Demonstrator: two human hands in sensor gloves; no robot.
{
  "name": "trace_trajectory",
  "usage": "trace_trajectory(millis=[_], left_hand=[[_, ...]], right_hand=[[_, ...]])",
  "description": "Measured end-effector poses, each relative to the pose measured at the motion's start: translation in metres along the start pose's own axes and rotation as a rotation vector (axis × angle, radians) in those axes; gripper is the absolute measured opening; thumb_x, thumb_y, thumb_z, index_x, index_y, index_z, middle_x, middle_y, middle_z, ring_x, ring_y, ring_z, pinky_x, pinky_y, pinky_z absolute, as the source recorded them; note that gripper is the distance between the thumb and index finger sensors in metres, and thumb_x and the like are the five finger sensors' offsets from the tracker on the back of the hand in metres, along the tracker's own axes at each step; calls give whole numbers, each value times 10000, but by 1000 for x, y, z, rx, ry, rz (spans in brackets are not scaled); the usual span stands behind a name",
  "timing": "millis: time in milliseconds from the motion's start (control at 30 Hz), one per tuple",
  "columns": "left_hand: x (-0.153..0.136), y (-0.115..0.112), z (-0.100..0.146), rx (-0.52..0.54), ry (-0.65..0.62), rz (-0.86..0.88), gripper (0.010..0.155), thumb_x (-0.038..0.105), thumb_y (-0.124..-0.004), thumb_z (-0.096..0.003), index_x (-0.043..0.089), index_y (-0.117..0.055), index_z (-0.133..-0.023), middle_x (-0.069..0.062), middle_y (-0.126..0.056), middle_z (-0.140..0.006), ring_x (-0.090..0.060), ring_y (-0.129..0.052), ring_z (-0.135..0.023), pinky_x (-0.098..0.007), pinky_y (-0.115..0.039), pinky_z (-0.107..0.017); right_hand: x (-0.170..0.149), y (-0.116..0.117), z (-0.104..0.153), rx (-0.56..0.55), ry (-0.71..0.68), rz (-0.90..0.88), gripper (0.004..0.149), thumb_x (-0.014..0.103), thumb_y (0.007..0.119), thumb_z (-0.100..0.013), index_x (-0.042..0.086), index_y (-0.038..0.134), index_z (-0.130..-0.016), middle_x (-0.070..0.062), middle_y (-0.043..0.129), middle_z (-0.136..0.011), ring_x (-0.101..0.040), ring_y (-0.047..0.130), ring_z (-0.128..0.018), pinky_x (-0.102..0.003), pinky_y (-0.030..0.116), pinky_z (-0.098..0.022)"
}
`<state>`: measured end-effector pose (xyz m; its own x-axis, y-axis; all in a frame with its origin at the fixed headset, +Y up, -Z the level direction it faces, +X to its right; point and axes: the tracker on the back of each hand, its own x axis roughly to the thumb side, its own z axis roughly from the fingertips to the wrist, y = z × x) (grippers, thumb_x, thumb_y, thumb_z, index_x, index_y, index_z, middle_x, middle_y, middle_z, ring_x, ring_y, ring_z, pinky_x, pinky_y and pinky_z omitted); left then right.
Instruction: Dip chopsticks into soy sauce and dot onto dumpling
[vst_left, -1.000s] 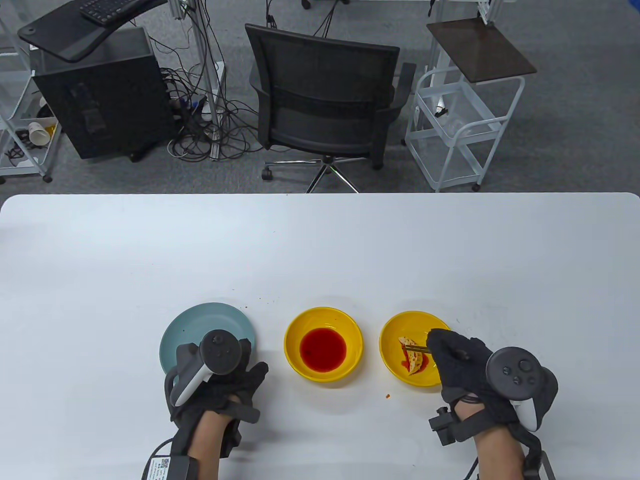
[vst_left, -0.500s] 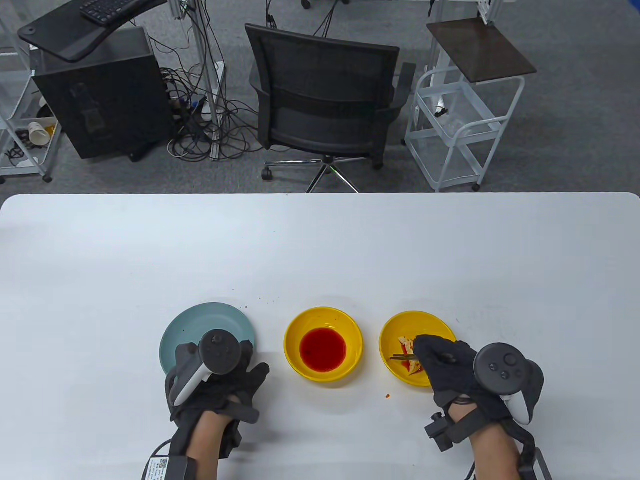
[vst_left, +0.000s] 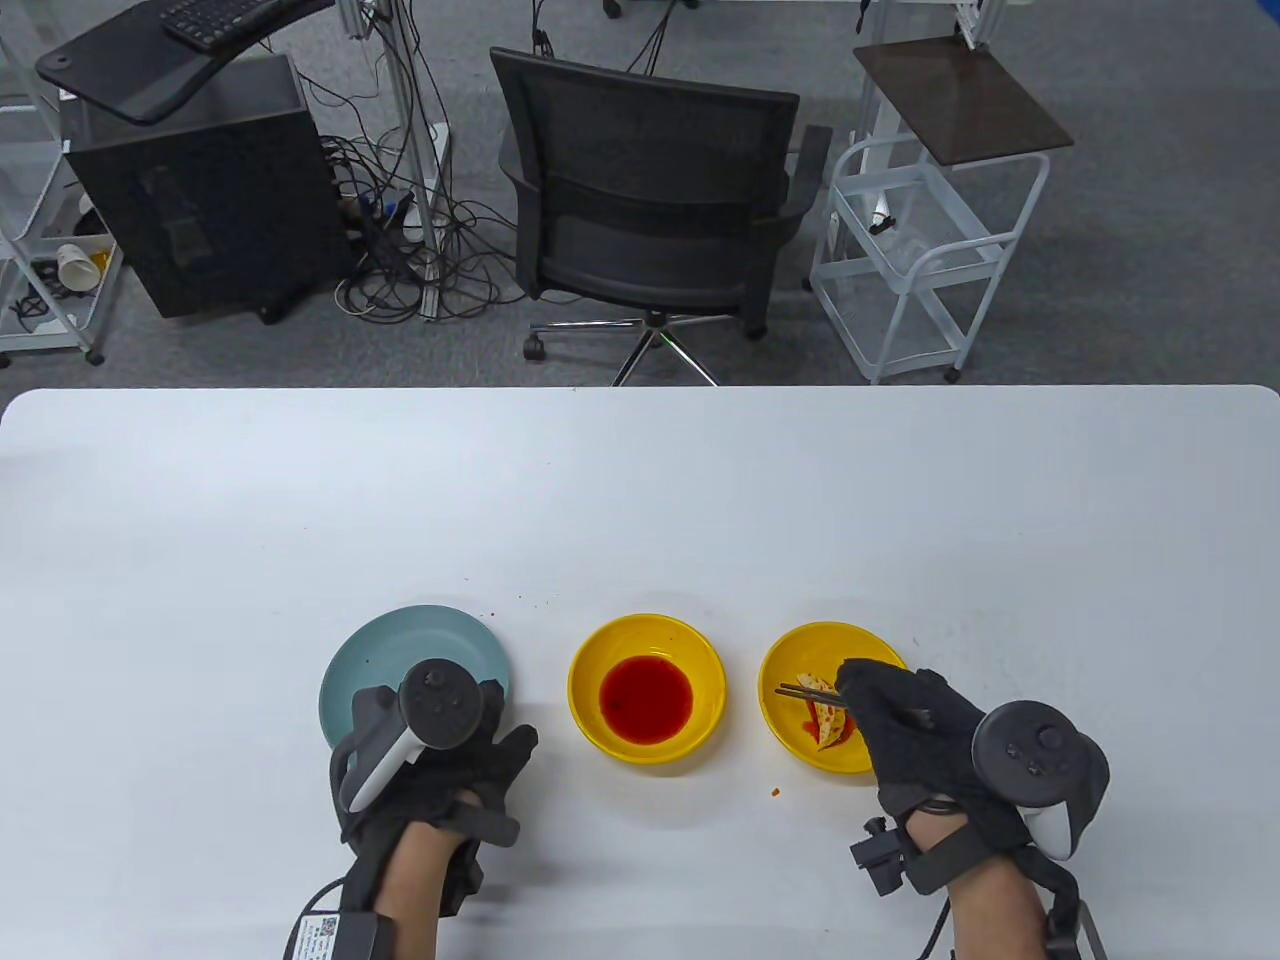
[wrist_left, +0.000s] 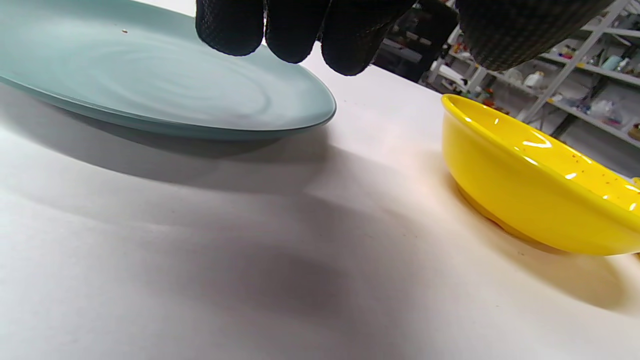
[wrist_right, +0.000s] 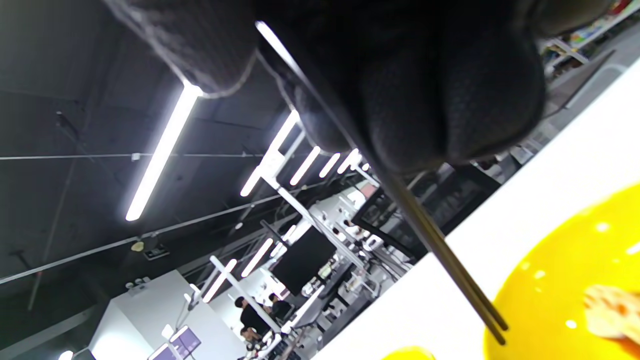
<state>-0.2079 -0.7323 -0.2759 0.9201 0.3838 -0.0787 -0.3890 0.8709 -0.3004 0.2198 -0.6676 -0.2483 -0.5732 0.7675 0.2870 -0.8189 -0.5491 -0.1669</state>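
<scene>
Our right hand (vst_left: 905, 715) grips the chopsticks (vst_left: 808, 694) — tips over the dumpling (vst_left: 827, 718) in the right yellow bowl (vst_left: 790, 655). Our left hand (vst_left: 430, 770) rests on the counter (vst_left: 640, 500), fingers (wrist_left: 292, 30) loosely curled, holding nothing — soy sauce (vst_left: 646, 698) sits between.

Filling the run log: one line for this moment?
right hand: holds chopsticks over dumpling | left hand: on table

Both hands wear black knit sensor gloves with bare forearm skin below. The left hand (vst_left: 430, 765) carries a dark grey tracker with a white handle; a labelled box sits at its wrist. The right hand (vst_left: 925, 735) has the same tracker, black straps and a small black module.
</scene>
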Motion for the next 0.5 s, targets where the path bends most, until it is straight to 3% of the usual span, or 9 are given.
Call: trace_trajectory(millis=[133,500], left_hand=[[0,0,0,4,2,3,771,636,-703,-480,187,-599,-1099,-92,-525,-1168,-470,-595,-1045,-735,-365,-718],[-1,1,0,6,7,-4,771,636,-703,-479,188,-600,-1099,-92,-523,-1168,-472,-590,-1046,-735,-364,-717]], right_hand=[[10,5,4,-25,-82,-16,538,479,737,-441,100,871,-798,-200,1002,-682,-446,989,-521,-746,578,-636],[37,41,14,64,-262,58,500,464,769,-433,176,851,-833,-138,1009,-726,-425,992,-574,-740,572,-653]])
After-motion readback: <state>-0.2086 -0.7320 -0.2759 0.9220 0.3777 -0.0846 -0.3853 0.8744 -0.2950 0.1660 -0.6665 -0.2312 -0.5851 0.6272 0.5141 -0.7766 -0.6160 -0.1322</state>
